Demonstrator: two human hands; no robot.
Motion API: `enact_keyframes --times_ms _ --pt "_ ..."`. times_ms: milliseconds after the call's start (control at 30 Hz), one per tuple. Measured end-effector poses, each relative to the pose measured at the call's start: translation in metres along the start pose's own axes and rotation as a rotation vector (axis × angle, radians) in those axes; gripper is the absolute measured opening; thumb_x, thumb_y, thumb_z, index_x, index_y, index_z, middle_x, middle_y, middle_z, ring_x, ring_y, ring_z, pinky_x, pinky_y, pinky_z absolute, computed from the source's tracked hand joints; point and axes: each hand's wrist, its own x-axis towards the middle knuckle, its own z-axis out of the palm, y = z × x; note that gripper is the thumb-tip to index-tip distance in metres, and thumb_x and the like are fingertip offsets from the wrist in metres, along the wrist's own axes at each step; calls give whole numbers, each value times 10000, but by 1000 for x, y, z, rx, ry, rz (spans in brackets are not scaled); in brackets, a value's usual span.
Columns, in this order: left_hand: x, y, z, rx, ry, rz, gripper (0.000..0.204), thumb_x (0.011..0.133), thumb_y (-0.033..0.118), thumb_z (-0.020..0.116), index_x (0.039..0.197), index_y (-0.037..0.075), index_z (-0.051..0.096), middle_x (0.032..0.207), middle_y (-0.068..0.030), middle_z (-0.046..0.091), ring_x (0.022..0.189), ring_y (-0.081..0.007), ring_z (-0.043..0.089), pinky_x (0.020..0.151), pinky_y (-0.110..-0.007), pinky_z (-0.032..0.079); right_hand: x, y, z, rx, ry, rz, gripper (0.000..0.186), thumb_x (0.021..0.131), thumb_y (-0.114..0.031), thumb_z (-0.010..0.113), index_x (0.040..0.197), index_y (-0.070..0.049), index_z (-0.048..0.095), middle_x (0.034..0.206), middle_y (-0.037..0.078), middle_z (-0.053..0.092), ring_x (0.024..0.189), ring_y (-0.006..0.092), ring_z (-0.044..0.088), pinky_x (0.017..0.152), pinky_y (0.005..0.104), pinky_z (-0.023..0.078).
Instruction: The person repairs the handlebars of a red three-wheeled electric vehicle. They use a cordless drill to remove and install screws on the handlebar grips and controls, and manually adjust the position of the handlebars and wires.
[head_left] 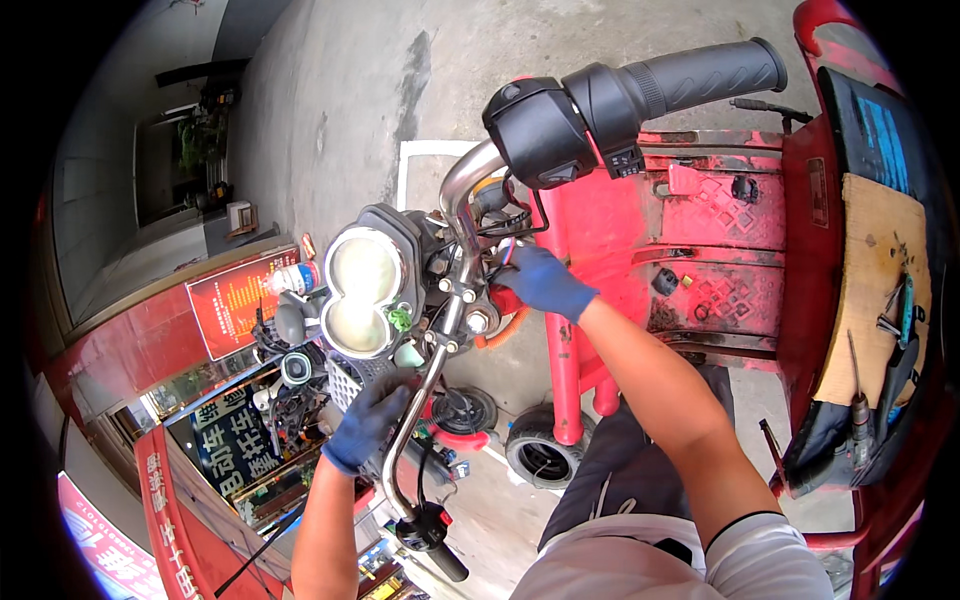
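A chrome handlebar (461,300) of a red three-wheeled vehicle crosses the middle of the view. Behind it, my right hand (548,280), in a blue glove, is closed with its fingertips on thin wires (509,250) beside the steering stem. My left hand (370,425), gloved too, is beside the lower bar, under the round twin gauge (362,290). Its fingers point toward the grey slotted panel (346,385); they are dark and blurred, so their grip is unclear. A black switch housing with grip (640,105) tops the bar; another black grip (445,560) ends it below.
To the right lies the red footboard (720,215); beyond it, cardboard (870,270) bears pliers and a screwdriver. A loose tyre (545,450) lies on the concrete near my legs. At left, a red signboard (250,300), a plastic bottle (295,277) and cluttered parts stand beside the gauge.
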Motion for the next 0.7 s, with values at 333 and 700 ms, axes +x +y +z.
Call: enact_keyframes --times_ms 333,700 --pt "-6 -69 -16 -516 -84 -29 381 880 168 643 1190 -40 565 939 -157 679 799 -233 681 694 -339 563 -68 3 -21 1 228 328 252 883 -215 611 1000 7 623 890 222 654 859 330 644 763 415 501" --pt "-51 81 87 254 397 470 266 969 167 526 1139 -28 587 949 -110 652 857 -164 614 785 -295 494 -87 -27 -34 627 51 643 361 817 -341 669 928 1 635 798 84 593 735 163 610 633 347 550"
